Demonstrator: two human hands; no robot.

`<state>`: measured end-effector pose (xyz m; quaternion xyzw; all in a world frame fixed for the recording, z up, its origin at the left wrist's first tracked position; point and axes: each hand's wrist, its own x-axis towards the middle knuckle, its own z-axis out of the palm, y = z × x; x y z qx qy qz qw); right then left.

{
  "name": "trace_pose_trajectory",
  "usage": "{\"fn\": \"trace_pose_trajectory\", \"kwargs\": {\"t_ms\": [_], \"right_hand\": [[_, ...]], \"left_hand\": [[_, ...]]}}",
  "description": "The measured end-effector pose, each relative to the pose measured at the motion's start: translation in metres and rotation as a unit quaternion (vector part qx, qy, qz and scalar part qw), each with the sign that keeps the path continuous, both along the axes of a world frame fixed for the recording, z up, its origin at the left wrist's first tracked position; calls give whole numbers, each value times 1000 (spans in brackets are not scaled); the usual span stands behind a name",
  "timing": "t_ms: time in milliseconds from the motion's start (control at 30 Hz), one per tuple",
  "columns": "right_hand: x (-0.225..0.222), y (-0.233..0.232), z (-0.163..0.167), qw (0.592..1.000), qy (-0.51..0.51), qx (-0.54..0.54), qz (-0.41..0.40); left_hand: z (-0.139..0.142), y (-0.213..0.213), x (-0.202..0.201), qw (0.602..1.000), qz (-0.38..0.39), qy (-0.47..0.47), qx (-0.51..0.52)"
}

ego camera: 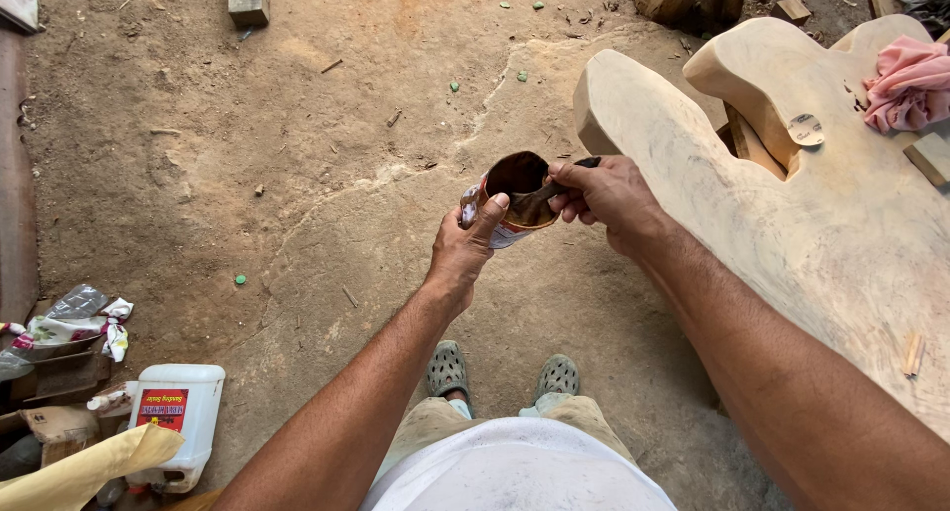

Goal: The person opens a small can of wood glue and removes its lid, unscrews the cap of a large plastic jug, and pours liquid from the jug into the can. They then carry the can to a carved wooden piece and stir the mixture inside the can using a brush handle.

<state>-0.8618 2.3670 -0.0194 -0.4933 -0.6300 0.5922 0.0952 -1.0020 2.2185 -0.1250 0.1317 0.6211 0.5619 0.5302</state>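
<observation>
My left hand (465,249) grips a small open tin can (515,189) with a dark brown inside, held up over the dirt floor. My right hand (609,194) holds a thin dark-handled stick or brush (554,186) whose tip dips into the can's brown contents. Both hands meet in the middle of the head view. My feet in grey clogs (450,368) stand below.
A large pale carved wooden slab (792,204) lies at the right, with a pink cloth (905,81) and a round disc (806,129) on it. A white plastic jug (183,412) with a red label, bags and scrap sit at lower left. Wood offcuts lie at the top.
</observation>
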Motion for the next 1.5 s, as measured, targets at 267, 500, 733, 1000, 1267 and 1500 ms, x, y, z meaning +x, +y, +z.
{"fn": "trace_pose_trajectory", "kwargs": {"t_ms": [267,500,733,1000,1267,1500], "right_hand": [[-6,-2,17,986,79,143,19],[-27,5,36,896,-98,379,207],[-17,9,12,987,24,138,75],[-15,5,2,995,62,-40,-70],[-27,13,28,930,-22,329,164],[-35,9,23,950,-136,244,142]], "left_hand": [[-1,14,-6,999,8,-40,4],[2,22,-9,1000,-4,14,5],[0,15,-12,1000,5,-4,4],[-4,13,-11,999,-3,-33,-2],[-3,21,-13,1000,1,-19,-9],[5,15,-13,1000,0,17,-4]]}}
